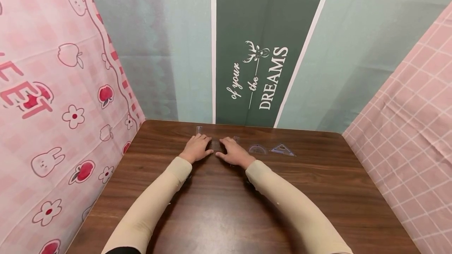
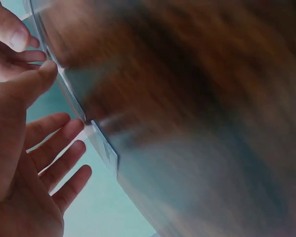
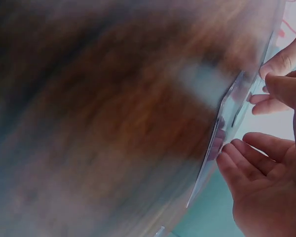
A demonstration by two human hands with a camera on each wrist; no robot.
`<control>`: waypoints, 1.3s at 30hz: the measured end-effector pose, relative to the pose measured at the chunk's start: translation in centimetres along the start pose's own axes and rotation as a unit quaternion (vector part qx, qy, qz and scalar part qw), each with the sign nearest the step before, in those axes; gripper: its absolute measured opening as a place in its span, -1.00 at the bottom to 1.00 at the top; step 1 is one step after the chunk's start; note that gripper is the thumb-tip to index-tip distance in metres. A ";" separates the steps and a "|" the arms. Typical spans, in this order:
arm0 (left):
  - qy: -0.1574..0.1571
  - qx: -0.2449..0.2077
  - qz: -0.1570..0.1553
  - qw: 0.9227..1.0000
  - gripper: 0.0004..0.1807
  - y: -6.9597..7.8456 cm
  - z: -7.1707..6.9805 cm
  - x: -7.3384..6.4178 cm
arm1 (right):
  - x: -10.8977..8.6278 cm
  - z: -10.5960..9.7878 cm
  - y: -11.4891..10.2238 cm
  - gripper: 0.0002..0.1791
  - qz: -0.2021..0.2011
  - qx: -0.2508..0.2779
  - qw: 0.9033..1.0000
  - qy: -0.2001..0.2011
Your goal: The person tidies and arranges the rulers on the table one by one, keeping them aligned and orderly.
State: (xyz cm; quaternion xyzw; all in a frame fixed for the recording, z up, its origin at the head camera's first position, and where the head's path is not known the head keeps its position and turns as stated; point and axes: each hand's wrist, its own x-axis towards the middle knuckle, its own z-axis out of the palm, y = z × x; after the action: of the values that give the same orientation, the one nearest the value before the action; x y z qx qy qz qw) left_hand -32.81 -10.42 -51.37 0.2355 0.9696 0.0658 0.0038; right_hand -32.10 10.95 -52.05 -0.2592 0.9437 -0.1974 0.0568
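Note:
Toward the far edge of the table, my left hand (image 1: 197, 147) and right hand (image 1: 233, 152) face each other. Between them lies a flat clear plastic piece (image 1: 215, 145), its kind hard to make out. In the left wrist view, the fingers of my left hand (image 2: 34, 163) are spread and nearly straight beside clear plastic edges (image 2: 71, 96). My right hand (image 3: 269, 177), in the right wrist view, has loosely extended fingers, their tips right at a clear plastic edge (image 3: 207, 163). Just beyond my left fingers lies a clear ruler (image 1: 199, 129).
Right of my right hand lie a clear protractor (image 1: 257, 149) and a clear set square (image 1: 282, 150) with blue markings. Another small clear piece (image 1: 236, 138) shows behind that hand. Cloth hangings (image 1: 190, 50) border the brown wooden table (image 1: 219, 214) at the back and both sides.

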 end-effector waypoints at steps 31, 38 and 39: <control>0.016 0.019 -0.044 0.999 -0.57 1.6 -0.2 1.0 | 0.6 0.1 0.0 -0.43 0.024 -0.002 1.000 -0.002; 0.003 0.018 -0.035 0.999 -0.57 1.6 -0.4 1.3 | 0.6 0.1 0.0 -0.45 0.029 0.000 1.000 0.004; 0.002 0.014 -0.035 0.999 -0.58 1.7 -0.5 1.4 | 0.6 0.1 0.0 -0.46 0.029 0.002 1.000 0.006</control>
State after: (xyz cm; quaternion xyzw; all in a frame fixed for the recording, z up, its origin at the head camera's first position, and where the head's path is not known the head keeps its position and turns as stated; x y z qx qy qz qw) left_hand -33.30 -8.40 -50.65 0.2016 0.9781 0.0526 0.0007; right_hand -32.59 10.63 -52.16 -0.2302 0.9508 -0.1993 0.0575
